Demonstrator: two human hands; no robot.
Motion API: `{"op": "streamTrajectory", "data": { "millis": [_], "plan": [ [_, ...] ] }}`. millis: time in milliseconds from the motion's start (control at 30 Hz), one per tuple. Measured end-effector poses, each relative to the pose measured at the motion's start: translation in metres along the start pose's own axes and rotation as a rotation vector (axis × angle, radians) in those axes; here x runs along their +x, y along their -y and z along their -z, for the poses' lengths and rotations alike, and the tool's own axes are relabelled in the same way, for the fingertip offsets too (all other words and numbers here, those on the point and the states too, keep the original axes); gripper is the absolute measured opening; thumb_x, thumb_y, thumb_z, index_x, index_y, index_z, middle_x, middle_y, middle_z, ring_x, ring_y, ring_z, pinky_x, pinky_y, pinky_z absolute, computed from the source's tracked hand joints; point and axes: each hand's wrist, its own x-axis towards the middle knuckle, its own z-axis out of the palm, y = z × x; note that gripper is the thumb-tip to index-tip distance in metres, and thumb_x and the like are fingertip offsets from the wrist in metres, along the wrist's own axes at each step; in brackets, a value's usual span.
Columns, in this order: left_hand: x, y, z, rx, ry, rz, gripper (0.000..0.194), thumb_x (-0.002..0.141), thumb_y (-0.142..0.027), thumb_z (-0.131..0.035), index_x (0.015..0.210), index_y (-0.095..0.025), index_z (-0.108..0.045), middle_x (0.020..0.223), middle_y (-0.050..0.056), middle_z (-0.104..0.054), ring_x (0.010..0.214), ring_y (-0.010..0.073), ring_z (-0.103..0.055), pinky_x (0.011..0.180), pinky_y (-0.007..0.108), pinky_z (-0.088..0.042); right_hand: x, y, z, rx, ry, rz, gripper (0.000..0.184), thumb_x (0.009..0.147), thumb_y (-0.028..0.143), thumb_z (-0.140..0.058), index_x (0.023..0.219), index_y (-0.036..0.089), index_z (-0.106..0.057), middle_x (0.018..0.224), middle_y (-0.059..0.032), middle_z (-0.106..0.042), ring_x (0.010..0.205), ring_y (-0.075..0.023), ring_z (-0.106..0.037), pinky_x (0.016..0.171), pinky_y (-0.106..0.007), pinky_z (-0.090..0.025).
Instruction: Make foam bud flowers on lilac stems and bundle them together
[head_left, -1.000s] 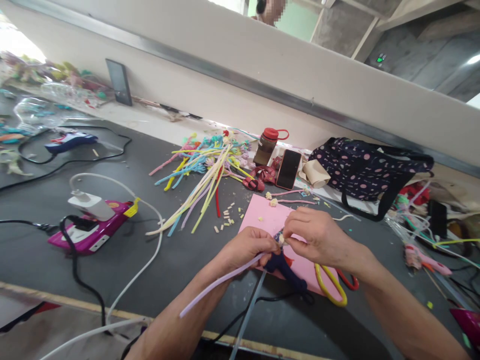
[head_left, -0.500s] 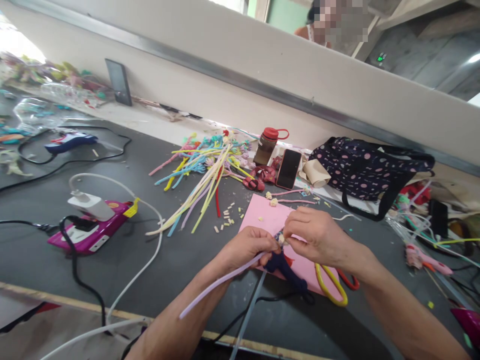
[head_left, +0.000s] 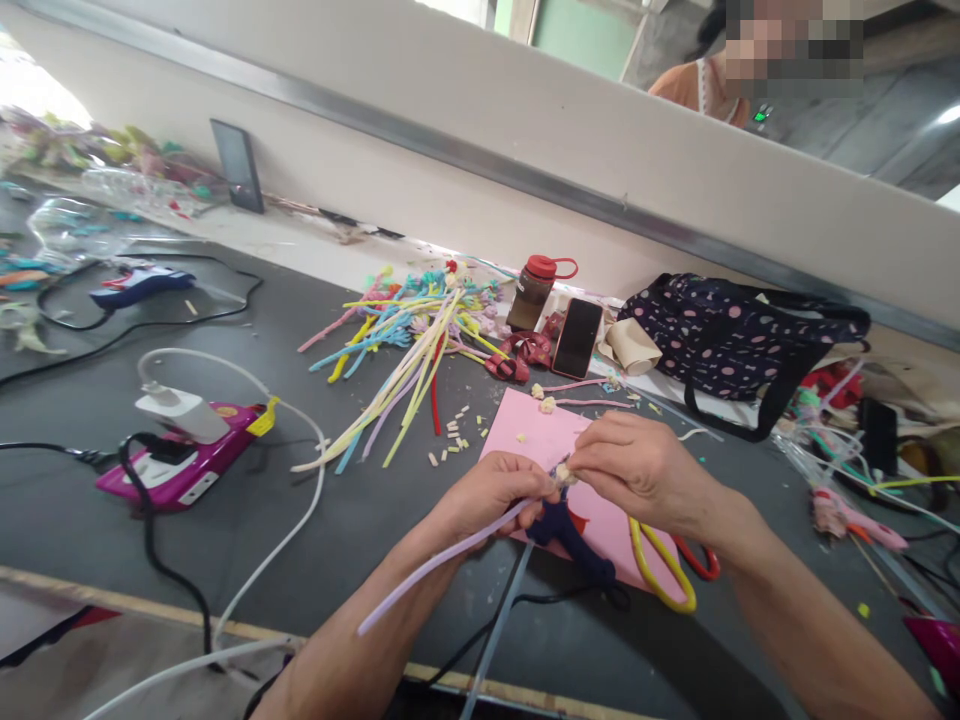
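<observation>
My left hand [head_left: 499, 490] pinches a lilac chenille stem [head_left: 435, 562], whose long free end trails down over the left forearm. At the stem's upper end, between both hands, sits a small cream tuft [head_left: 562, 474]. My right hand [head_left: 637, 465] has its thumb and fingers closed on that tuft from the right. Just under the hands lies a dark blue glue gun [head_left: 574, 548] on a pink sheet [head_left: 517, 425], its tip partly hidden. Below the right wrist are scissors [head_left: 663, 570] with yellow and red handles, their blades covered.
A heap of colourful chenille stems [head_left: 405, 360] lies beyond, with cut cream bits [head_left: 451, 430] nearby. Behind stand a red-capped bottle [head_left: 531, 295], a phone [head_left: 577, 338] and a dark patterned bag [head_left: 720, 330]. A magenta power strip [head_left: 180, 470] with cables lies left.
The fingers of my right hand have shifted slightly on the cream tuft, showing more of it. My left hand stays in place. The person in the mirror has moved right.
</observation>
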Motion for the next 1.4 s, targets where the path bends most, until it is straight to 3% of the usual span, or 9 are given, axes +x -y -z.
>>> {"op": "streamTrajectory", "data": {
  "millis": [300, 500, 767, 900, 1033, 1200, 1300, 1400],
  "plan": [
    [-0.001, -0.003, -0.001, -0.004, 0.012, 0.002, 0.02, 0.066, -0.027, -0.057, 0.052, -0.013, -0.056, 0.035, -0.004, -0.046, 0.026, 0.0042, -0.028, 0.03, 0.02, -0.013, -0.01, 0.002, 0.0, 0.028, -0.175, -0.048, 0.023, 0.081, 0.013, -0.05, 0.099, 0.02, -0.064, 0.092, -0.0072, -0.064, 0.082, -0.018, -0.057, 0.071, -0.033, -0.047],
    [0.0, -0.001, 0.0, 0.006, -0.004, 0.018, 0.014, 0.066, -0.025, -0.055, 0.062, -0.013, -0.06, 0.036, -0.005, -0.047, 0.027, 0.0038, -0.028, 0.03, 0.019, -0.014, -0.011, 0.012, -0.006, -0.052, -0.125, -0.009, 0.031, 0.076, 0.007, -0.049, 0.098, 0.023, -0.065, 0.101, -0.0074, -0.06, 0.091, -0.0197, -0.054, 0.077, -0.036, -0.046],
    [-0.002, -0.003, -0.002, -0.016, -0.008, 0.003, 0.019, 0.066, -0.028, -0.058, 0.054, -0.013, -0.055, 0.036, -0.004, -0.047, 0.027, 0.0036, -0.029, 0.03, 0.019, -0.014, -0.011, 0.01, -0.009, -0.015, -0.137, -0.033, 0.03, 0.077, 0.009, -0.05, 0.1, 0.023, -0.064, 0.101, -0.0073, -0.059, 0.089, -0.019, -0.055, 0.076, -0.035, -0.047],
    [-0.002, -0.002, -0.001, -0.145, -0.021, -0.018, 0.016, 0.069, -0.026, -0.06, 0.065, -0.011, -0.061, 0.04, -0.002, -0.051, 0.029, 0.0033, -0.033, 0.032, 0.017, -0.017, -0.016, 0.012, -0.006, 0.098, -0.312, -0.127, 0.034, 0.077, 0.011, -0.054, 0.109, 0.02, -0.059, 0.104, -0.0087, -0.059, 0.093, -0.0202, -0.056, 0.078, -0.035, -0.047],
    [-0.003, -0.002, -0.001, -0.334, -0.109, -0.116, 0.02, 0.069, -0.03, -0.066, 0.072, -0.011, -0.063, 0.054, 0.0, -0.056, 0.043, 0.0053, -0.047, 0.042, 0.016, -0.032, -0.02, 0.02, -0.016, 0.277, -0.5, -0.36, 0.022, 0.08, 0.016, -0.053, 0.099, 0.022, -0.061, 0.093, -0.0062, -0.063, 0.082, -0.0185, -0.059, 0.071, -0.032, -0.048],
    [-0.004, -0.001, -0.003, -0.394, -0.134, -0.252, 0.023, 0.068, -0.034, -0.068, 0.075, -0.012, -0.064, 0.073, 0.002, -0.058, 0.056, 0.0071, -0.051, 0.051, 0.018, -0.039, -0.013, 0.035, -0.044, 0.54, -0.373, -0.445, 0.011, 0.081, 0.018, -0.053, 0.084, 0.021, -0.063, 0.073, -0.0018, -0.063, 0.066, -0.0151, -0.057, 0.06, -0.026, -0.045],
    [-0.004, 0.0, -0.003, -0.441, -0.201, -0.312, 0.022, 0.067, -0.032, -0.07, 0.076, -0.012, -0.066, 0.08, 0.003, -0.06, 0.07, 0.0119, -0.056, 0.065, 0.023, -0.043, -0.003, 0.042, -0.056, 0.672, -0.299, -0.485, 0.012, 0.081, 0.02, -0.052, 0.085, 0.02, -0.063, 0.071, -0.0005, -0.062, 0.06, -0.013, -0.055, 0.056, -0.024, -0.044],
    [-0.004, 0.002, -0.002, -0.46, -0.24, -0.333, 0.021, 0.067, -0.03, -0.07, 0.077, -0.012, -0.067, 0.08, 0.004, -0.061, 0.068, 0.0118, -0.056, 0.066, 0.024, -0.042, 0.009, 0.047, -0.064, 0.835, -0.272, -0.556, 0.013, 0.081, 0.024, -0.052, 0.086, 0.019, -0.062, 0.071, 0.0001, -0.061, 0.055, -0.0111, -0.053, 0.051, -0.022, -0.043]
  ]
}}
